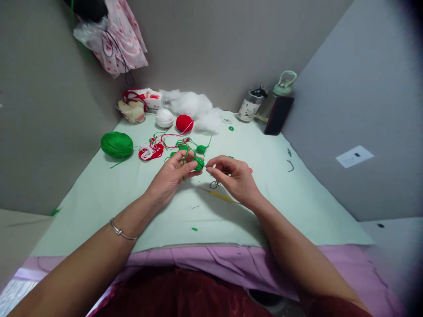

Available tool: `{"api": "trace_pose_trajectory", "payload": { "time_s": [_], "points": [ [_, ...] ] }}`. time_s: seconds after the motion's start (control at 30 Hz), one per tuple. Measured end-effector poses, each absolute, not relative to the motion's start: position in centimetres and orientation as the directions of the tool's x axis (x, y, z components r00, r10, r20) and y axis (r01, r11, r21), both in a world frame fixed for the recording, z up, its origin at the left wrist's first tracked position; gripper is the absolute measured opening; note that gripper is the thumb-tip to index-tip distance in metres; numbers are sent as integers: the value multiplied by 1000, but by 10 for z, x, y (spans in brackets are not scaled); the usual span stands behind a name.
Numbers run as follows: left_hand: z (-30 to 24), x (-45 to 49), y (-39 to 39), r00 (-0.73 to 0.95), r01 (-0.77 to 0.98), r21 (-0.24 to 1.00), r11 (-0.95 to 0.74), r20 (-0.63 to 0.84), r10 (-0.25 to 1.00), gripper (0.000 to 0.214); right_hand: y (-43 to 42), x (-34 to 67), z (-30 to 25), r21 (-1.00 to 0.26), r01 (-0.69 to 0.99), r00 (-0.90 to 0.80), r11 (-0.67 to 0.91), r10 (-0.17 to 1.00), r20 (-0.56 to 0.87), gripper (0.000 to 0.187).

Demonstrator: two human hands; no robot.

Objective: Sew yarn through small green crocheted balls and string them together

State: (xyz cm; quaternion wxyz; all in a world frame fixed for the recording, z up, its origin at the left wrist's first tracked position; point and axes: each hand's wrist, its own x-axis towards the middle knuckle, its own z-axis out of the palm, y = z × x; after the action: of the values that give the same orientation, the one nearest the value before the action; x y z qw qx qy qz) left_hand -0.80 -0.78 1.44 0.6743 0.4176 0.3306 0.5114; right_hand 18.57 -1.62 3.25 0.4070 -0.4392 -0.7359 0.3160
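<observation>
My left hand [170,176] is closed around a small green crocheted piece [199,164], with green yarn running over the fingers. Close on its right, my right hand [238,178] is pinched, its fingertips almost touching the piece. A thin dark thing shows at those fingertips, too small to make out. Black thread [215,184] loops below the right fingers. Under the right hand lies a crochet hook with a yellow handle [220,196]. Just beyond the hands, more green crocheted pieces [201,149] lie with red and green strands, partly hidden by the left hand.
A green yarn ball [116,145] sits at left, near tangled red and white yarn [151,151]. Farther back are a white ball [164,118], a red ball [184,124] and white stuffing [194,107]. A phone [279,116] leans against a bottle [284,86] beside a patterned cup [250,107].
</observation>
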Motion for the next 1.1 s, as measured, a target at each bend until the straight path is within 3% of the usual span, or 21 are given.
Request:
{"api": "trace_pose_trajectory", "payload": {
  "time_s": [0.33,0.63,0.87,0.97,1.1],
  "points": [
    [1,-4,-7,192,-302,952,-48,110,975,31,-18,180,21,-599,555,-303,578,811,501,8],
    [-1,-4,-7,188,-245,957,-154,203,961,32,-21,172,21,-621,545,-252,563,817,519,10],
    [2,-4,-9,220,-234,962,-142,195,956,31,-19,171,20,-550,575,-275,606,776,568,12],
    [3,-3,-12,253,-206,968,-143,193,948,31,-17,176,23,-585,566,-229,581,792,566,12],
    [5,-1,-16,281,-189,975,-119,170,945,31,-13,184,31,-778,424,-142,464,882,448,8]
  ]
}}
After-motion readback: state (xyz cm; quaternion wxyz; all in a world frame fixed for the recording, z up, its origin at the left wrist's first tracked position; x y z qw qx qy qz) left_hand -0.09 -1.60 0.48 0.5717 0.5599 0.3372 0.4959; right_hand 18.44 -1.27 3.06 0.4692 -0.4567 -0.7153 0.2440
